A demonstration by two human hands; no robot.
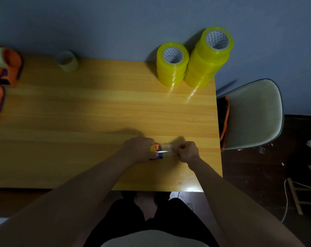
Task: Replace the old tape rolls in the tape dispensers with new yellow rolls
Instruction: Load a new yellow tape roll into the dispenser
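Note:
An orange and blue tape dispenser with a yellow roll in it lies on the wooden table near the front right. My left hand grips its body. My right hand pinches a clear strip of tape stretched out from the dispenser to the right. Two stacks of new yellow rolls stand at the table's back right corner. More orange dispensers lie at the far left edge, one carrying a pale roll. A pale, nearly used roll rests at the back edge.
A white chair with an orange strap stands just right of the table. A grey wall runs behind the table. Dark floor with a cord and a wooden frame lies at the right. My legs are under the front edge.

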